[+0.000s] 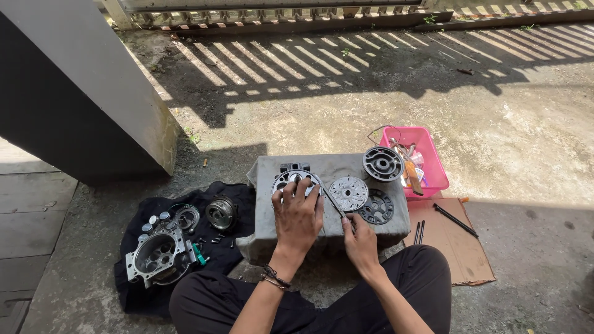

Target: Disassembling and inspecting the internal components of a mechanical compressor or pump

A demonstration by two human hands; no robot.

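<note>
My left hand [298, 215] lies spread, palm down, on a round metal housing part [291, 178] that rests on a grey cloth-covered block [328, 164]. My right hand [359, 240] grips a thin metal tool [334, 203] whose tip points up and left toward that part. To the right on the block lie a silver valve plate [348, 192], a dark gasket disc [376, 207] and a round grey cover [383, 163].
A pink plastic tray [430, 162] with small items stands right of the block. Cardboard [455, 247] with a black rod [455, 220] lies at the right. A black cloth [139, 284] at the left holds a metal cylinder body [158, 255], round parts and bolts. A grey wall [74, 93] rises at the left.
</note>
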